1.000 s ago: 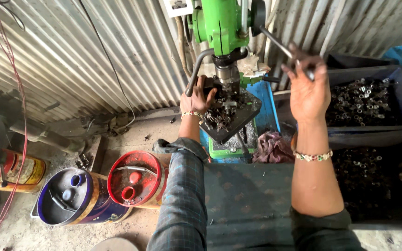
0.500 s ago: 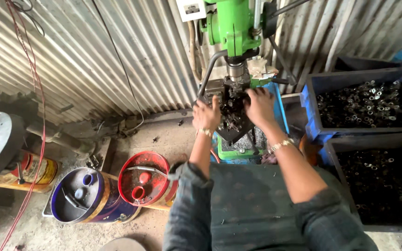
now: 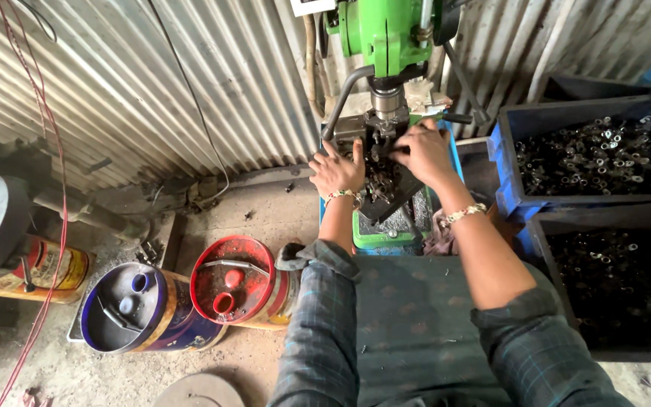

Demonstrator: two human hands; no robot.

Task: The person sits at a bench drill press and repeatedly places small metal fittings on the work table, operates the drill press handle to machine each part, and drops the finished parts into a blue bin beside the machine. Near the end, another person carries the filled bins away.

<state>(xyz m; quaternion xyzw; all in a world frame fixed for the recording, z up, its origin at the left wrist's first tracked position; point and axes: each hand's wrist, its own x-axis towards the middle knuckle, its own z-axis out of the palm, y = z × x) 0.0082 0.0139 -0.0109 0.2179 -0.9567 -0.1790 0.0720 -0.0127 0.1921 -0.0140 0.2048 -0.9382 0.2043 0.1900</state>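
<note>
A green bench drill stands against the corrugated wall, its spindle over a small dark work table strewn with small metal parts. My left hand rests on the table's left side, fingers spread. My right hand is under the spindle with its fingers curled on a small part on the table; the part itself is mostly hidden. Both wrists wear bead bracelets.
Two blue crates of small metal rings stand at right. A red drum, a blue drum and a yellow can sit on the floor at left. A red cable hangs down.
My right hand left the drill's feed lever, came down to the work table under the spindle, and now grips there. My left hand stayed on the table.
</note>
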